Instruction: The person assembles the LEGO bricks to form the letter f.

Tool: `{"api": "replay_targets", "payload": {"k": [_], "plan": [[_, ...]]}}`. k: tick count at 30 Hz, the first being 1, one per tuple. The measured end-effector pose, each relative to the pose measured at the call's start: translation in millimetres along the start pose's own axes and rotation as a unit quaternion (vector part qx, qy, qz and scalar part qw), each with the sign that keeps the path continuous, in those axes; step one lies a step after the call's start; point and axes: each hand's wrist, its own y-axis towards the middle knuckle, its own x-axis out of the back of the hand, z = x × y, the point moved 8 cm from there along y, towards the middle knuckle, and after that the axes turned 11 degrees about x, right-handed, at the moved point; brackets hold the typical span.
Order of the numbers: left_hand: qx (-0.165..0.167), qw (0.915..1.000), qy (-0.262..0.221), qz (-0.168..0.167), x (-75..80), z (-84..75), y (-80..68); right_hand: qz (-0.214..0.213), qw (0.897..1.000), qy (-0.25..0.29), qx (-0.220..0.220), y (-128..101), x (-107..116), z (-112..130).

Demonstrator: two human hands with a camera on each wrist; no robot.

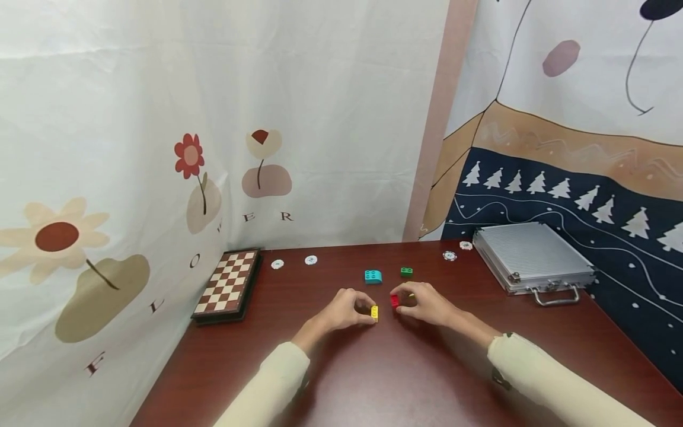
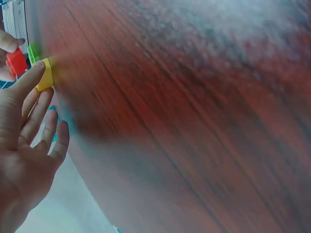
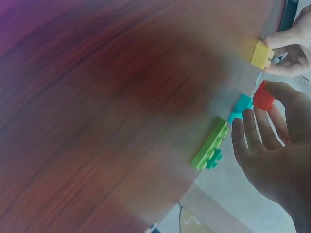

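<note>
My left hand (image 1: 341,311) pinches a small yellow toy brick (image 1: 374,314) between thumb and fingertips. Across a narrow gap, my right hand (image 1: 425,303) holds a small red brick (image 1: 395,301) the same way, thumb (image 3: 278,89) on one side. In the left wrist view the yellow brick (image 2: 45,75) and the red brick (image 2: 17,62) appear apart, the red one farther off. Beyond the hands lie a teal brick (image 1: 373,277) with one curved end and a green brick (image 1: 407,272). A long lime-green brick (image 3: 210,144) is mostly hidden behind my right hand in the head view.
A chessboard box (image 1: 226,284) lies at the table's left edge. At the right back sits a silver case (image 1: 533,255), its handle facing forward. White poker chips (image 1: 311,260) are scattered along the far edge, below a printed curtain (image 1: 331,118).
</note>
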Motion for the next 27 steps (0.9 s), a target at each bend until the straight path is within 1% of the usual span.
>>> {"api": "replay_targets", "payload": {"k": [6, 9, 13, 17, 20, 27], "plan": [[0.017, 0.9997, -0.014, -0.008, -1.8, 1.2, -0.1, 0.001, 1.000, 0.010, 0.002, 12.2, -8.6, 9.3], [0.032, 0.9993, -0.015, -0.015, -3.5, 2.9, -0.5, 0.004, 1.000, 0.026, 0.004, 17.3, -12.7, 12.8], [0.043, 0.9986, -0.022, -0.023, -3.6, 3.1, -0.8, 0.011, 0.999, 0.046, 0.004, 21.8, -18.2, 13.2], [0.054, 0.9977, -0.030, -0.027, -3.4, 5.5, -0.5, 0.012, 0.999, 0.053, 0.008, 24.9, -22.6, 13.5], [0.056, 0.9974, -0.037, -0.028, -3.4, 6.5, -0.5, 0.015, 0.998, 0.055, 0.015, 26.2, -25.1, 14.4], [0.058, 0.9973, -0.035, -0.028, -3.3, 8.4, 0.2, 0.021, 0.998, 0.063, 0.018, 27.3, -28.1, 15.0]]}}
